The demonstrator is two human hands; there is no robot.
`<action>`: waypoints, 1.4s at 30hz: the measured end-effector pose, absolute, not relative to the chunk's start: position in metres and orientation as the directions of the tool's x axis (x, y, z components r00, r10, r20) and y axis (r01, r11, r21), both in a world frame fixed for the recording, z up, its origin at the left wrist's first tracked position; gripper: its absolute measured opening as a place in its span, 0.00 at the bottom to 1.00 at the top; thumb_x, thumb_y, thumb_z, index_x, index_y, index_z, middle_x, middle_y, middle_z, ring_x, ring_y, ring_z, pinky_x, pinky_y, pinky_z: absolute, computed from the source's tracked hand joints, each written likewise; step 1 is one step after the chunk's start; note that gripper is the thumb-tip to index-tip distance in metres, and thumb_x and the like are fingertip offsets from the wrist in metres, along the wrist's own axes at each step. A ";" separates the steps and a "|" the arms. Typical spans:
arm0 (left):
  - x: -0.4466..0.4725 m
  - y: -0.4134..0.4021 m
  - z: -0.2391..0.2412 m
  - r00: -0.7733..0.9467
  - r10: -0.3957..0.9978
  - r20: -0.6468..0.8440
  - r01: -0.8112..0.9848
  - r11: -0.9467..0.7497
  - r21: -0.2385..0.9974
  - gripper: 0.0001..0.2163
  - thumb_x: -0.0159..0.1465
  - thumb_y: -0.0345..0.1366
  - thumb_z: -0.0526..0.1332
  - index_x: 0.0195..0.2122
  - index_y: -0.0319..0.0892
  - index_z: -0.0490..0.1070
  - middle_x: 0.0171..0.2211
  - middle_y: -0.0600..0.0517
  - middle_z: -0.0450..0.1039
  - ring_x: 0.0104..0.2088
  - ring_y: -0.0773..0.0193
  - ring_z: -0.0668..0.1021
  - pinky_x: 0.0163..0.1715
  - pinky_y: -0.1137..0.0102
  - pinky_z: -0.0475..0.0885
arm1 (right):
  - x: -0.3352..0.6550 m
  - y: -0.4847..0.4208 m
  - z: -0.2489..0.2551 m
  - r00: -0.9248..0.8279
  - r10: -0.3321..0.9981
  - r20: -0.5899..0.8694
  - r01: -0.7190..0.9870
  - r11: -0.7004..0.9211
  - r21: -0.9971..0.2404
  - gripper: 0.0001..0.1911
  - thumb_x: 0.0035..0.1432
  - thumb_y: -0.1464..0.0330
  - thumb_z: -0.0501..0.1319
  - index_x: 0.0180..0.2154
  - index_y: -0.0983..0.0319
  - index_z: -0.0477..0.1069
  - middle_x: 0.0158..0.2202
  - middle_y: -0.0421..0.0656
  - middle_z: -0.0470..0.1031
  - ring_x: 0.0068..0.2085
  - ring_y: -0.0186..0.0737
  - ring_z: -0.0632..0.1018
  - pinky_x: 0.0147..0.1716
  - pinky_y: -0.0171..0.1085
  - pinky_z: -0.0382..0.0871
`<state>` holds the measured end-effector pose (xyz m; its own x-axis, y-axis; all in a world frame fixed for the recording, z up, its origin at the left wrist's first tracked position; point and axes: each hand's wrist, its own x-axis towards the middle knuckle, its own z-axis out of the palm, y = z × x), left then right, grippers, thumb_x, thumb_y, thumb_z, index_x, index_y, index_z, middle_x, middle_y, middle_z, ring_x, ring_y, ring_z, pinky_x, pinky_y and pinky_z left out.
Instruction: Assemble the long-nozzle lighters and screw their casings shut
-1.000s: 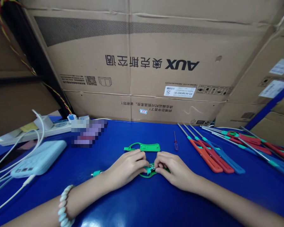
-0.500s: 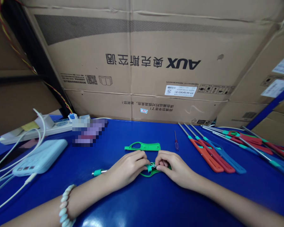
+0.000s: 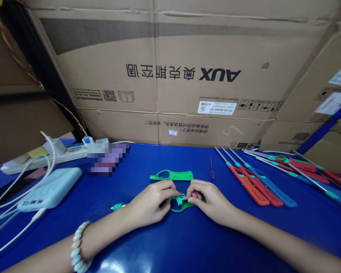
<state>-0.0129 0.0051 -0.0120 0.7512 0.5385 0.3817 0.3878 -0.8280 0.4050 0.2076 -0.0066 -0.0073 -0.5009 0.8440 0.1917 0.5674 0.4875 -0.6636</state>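
My left hand [image 3: 151, 202] and my right hand [image 3: 208, 200] meet at the middle of the blue table [image 3: 170, 242]. Both are closed in a pinch on a green lighter body half [image 3: 179, 204] that lies flat, with small metal parts showing between my fingertips. A teal-collared metal tube end [image 3: 117, 206] sticks out to the left from under my left hand. A second green shell half [image 3: 172, 176] lies just beyond my hands, untouched.
Several red and blue long-nosed lighters [image 3: 257, 182] lie in rows at the right. A small screwdriver [image 3: 212, 170] lies by them. A light blue power bank [image 3: 49, 188], white cables and a power strip [image 3: 53, 155] are at the left. Cardboard boxes [image 3: 170, 76] wall the back.
My left fingers have drawn back slightly from the green part, showing more of it. Otherwise both hands stay in place.
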 end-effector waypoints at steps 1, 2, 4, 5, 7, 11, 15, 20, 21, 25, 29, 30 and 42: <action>-0.013 0.005 -0.012 0.752 0.539 0.380 0.387 -0.827 0.407 0.17 0.59 0.21 0.51 0.46 0.39 0.71 0.37 0.48 0.69 0.36 0.64 0.73 0.37 0.71 0.71 | 0.207 -0.007 -0.007 -0.502 0.843 0.192 0.569 0.490 -0.661 0.06 0.55 0.77 0.59 0.28 0.61 0.67 0.26 0.36 0.65 0.29 0.33 0.67 0.28 0.32 0.57; -0.013 0.005 -0.012 0.753 0.539 0.379 0.385 -0.827 0.410 0.17 0.59 0.21 0.51 0.46 0.39 0.71 0.37 0.48 0.69 0.36 0.64 0.74 0.37 0.70 0.71 | 0.207 -0.007 -0.007 -0.503 0.842 0.195 0.570 0.493 -0.657 0.06 0.55 0.77 0.59 0.28 0.61 0.67 0.26 0.36 0.65 0.29 0.33 0.67 0.28 0.32 0.57; -0.013 0.006 -0.012 0.750 0.540 0.383 0.383 -0.826 0.414 0.17 0.59 0.21 0.50 0.46 0.39 0.71 0.37 0.48 0.69 0.36 0.65 0.74 0.37 0.71 0.71 | 0.208 -0.008 -0.007 -0.504 0.840 0.200 0.574 0.499 -0.649 0.06 0.55 0.77 0.59 0.28 0.61 0.67 0.26 0.36 0.65 0.29 0.33 0.67 0.29 0.32 0.57; -0.013 0.006 -0.012 0.747 0.540 0.388 0.381 -0.826 0.415 0.17 0.60 0.21 0.50 0.45 0.39 0.71 0.37 0.48 0.69 0.36 0.65 0.74 0.36 0.71 0.71 | 0.208 -0.008 -0.007 -0.504 0.840 0.202 0.577 0.502 -0.644 0.06 0.55 0.76 0.60 0.28 0.61 0.67 0.26 0.36 0.65 0.29 0.33 0.67 0.29 0.32 0.57; -0.012 0.006 -0.012 0.738 0.541 0.403 0.378 -0.826 0.417 0.15 0.60 0.21 0.50 0.43 0.39 0.71 0.36 0.48 0.70 0.35 0.65 0.74 0.35 0.71 0.71 | 0.208 -0.008 -0.007 -0.505 0.839 0.205 0.582 0.506 -0.637 0.06 0.55 0.77 0.60 0.28 0.61 0.67 0.26 0.36 0.65 0.29 0.33 0.67 0.29 0.32 0.57; -0.011 0.005 -0.012 0.723 0.541 0.429 0.376 -0.830 0.412 0.13 0.61 0.23 0.50 0.41 0.39 0.71 0.34 0.48 0.70 0.33 0.65 0.73 0.34 0.72 0.71 | 0.207 -0.008 -0.007 -0.511 0.835 0.203 0.587 0.512 -0.627 0.06 0.55 0.77 0.59 0.28 0.61 0.67 0.26 0.36 0.65 0.29 0.33 0.67 0.29 0.32 0.57; -0.011 0.005 -0.013 0.723 0.537 0.435 0.383 -0.835 0.394 0.12 0.62 0.22 0.50 0.39 0.38 0.71 0.33 0.49 0.69 0.33 0.66 0.72 0.33 0.73 0.70 | 0.207 -0.009 -0.005 -0.524 0.829 0.194 0.588 0.517 -0.622 0.07 0.54 0.78 0.58 0.29 0.61 0.67 0.27 0.36 0.65 0.29 0.33 0.67 0.29 0.31 0.58; -0.010 0.004 -0.013 0.730 0.524 0.438 0.408 -0.849 0.336 0.11 0.62 0.23 0.49 0.36 0.39 0.71 0.30 0.51 0.68 0.30 0.66 0.71 0.30 0.73 0.68 | 0.209 -0.009 -0.004 -0.536 0.822 0.193 0.586 0.526 -0.616 0.07 0.54 0.78 0.58 0.29 0.61 0.67 0.27 0.36 0.65 0.30 0.33 0.68 0.30 0.32 0.59; -0.010 0.004 -0.013 0.734 0.519 0.438 0.410 -0.853 0.322 0.11 0.62 0.23 0.49 0.36 0.39 0.70 0.29 0.51 0.68 0.30 0.66 0.71 0.30 0.73 0.67 | 0.209 -0.009 -0.004 -0.537 0.822 0.192 0.587 0.527 -0.614 0.07 0.54 0.78 0.58 0.29 0.61 0.67 0.27 0.36 0.65 0.30 0.33 0.68 0.30 0.32 0.59; -0.009 0.004 -0.011 0.751 0.492 0.441 0.422 -0.871 0.252 0.11 0.63 0.23 0.49 0.36 0.39 0.70 0.28 0.51 0.66 0.29 0.65 0.70 0.29 0.72 0.66 | 0.209 -0.009 -0.004 -0.536 0.822 0.192 0.593 0.529 -0.607 0.07 0.53 0.79 0.59 0.28 0.61 0.67 0.27 0.36 0.66 0.30 0.33 0.68 0.31 0.32 0.59; -0.008 0.002 -0.008 0.784 0.468 0.406 0.435 -0.883 0.177 0.11 0.65 0.25 0.48 0.37 0.39 0.70 0.29 0.51 0.65 0.28 0.65 0.68 0.28 0.72 0.65 | 0.208 -0.010 -0.005 -0.524 0.828 0.200 0.597 0.525 -0.607 0.07 0.53 0.79 0.59 0.28 0.61 0.67 0.26 0.36 0.65 0.30 0.33 0.67 0.30 0.32 0.58; -0.008 0.001 -0.007 0.793 0.462 0.398 0.437 -0.886 0.157 0.11 0.66 0.26 0.48 0.38 0.39 0.70 0.29 0.50 0.65 0.28 0.65 0.68 0.28 0.72 0.65 | 0.208 -0.010 -0.005 -0.522 0.829 0.200 0.597 0.523 -0.608 0.07 0.53 0.79 0.59 0.28 0.61 0.67 0.26 0.36 0.65 0.30 0.33 0.67 0.31 0.32 0.58; -0.006 0.007 -0.011 0.860 0.352 0.370 0.425 -0.895 -0.138 0.12 0.70 0.32 0.47 0.39 0.39 0.69 0.29 0.51 0.63 0.29 0.62 0.66 0.29 0.69 0.59 | 0.207 -0.007 -0.006 -0.495 0.851 0.178 0.564 0.470 -0.679 0.08 0.51 0.80 0.59 0.27 0.61 0.67 0.25 0.36 0.65 0.29 0.33 0.67 0.29 0.32 0.58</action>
<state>-0.0061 0.0072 -0.0113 0.8597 0.3516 0.3705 0.4252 -0.8945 -0.1380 0.2072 -0.0075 -0.0063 -0.4947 0.8508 0.1775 0.5638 0.4696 -0.6794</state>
